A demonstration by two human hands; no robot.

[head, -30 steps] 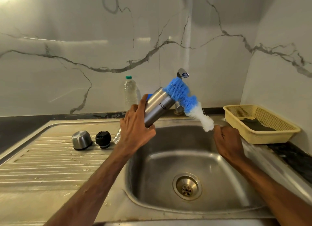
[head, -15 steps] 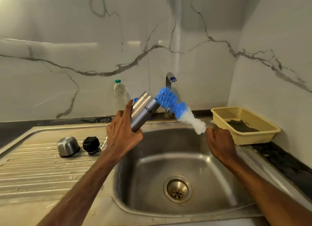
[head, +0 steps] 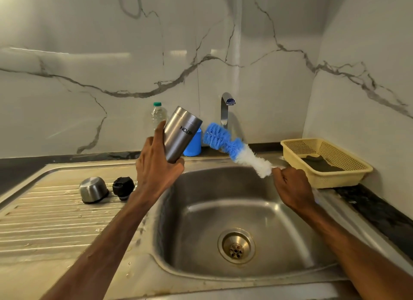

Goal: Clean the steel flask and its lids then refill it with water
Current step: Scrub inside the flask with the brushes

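My left hand grips the steel flask, held tilted above the sink's left rim with its far end up and to the right. My right hand holds the handle of a blue and white bottle brush. The bristles hang in the air just right of the flask, apart from it. A steel cap and a black inner lid sit on the ribbed draining board.
The steel sink with its drain lies below both hands. A tap stands behind it. A blue cup and a plastic water bottle stand at the wall. A yellow basket sits on the right counter.
The brush has come out of the flask's mouth and now hangs apart from it. The flask has swung more upright in my left hand.
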